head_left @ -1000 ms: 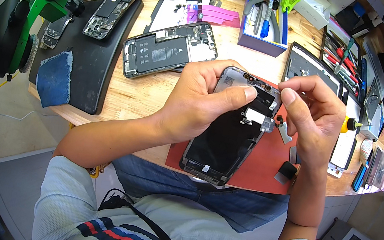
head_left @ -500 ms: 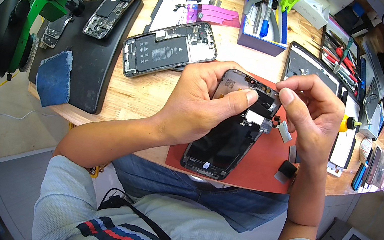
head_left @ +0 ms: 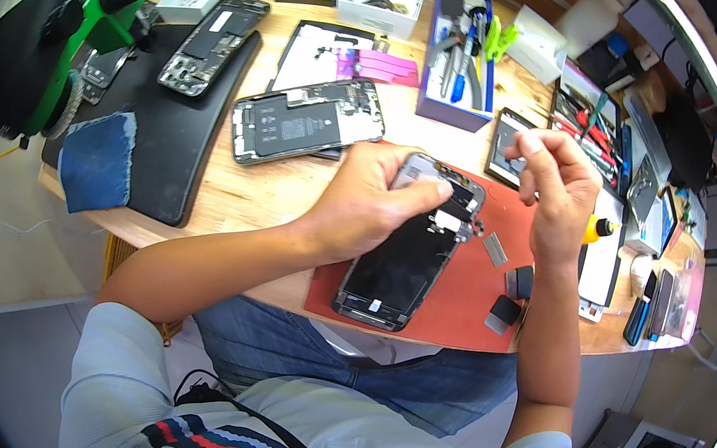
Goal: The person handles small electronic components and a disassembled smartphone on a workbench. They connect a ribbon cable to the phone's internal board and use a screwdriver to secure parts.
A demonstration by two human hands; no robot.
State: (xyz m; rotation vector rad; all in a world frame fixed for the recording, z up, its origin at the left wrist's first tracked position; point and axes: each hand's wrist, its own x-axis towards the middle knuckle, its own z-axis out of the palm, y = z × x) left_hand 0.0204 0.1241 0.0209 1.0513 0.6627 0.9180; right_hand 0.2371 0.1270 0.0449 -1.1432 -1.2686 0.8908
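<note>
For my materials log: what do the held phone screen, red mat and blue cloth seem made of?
Phone screen: perhaps glass or coated film; its dark back shows glossy reflections.
Red mat: likely rubber or silicone; flat and matte.
Blue cloth: probably denim; matte, with a frayed edge.

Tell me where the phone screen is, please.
The phone screen is near the middle of the head view, in the left hand, over the red mat.

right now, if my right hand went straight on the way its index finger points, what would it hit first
Most likely the black-rimmed tray, which shows just beyond the fingertips of your right hand. Depth is unclear from this one view, so the hand might pass above it.
</note>
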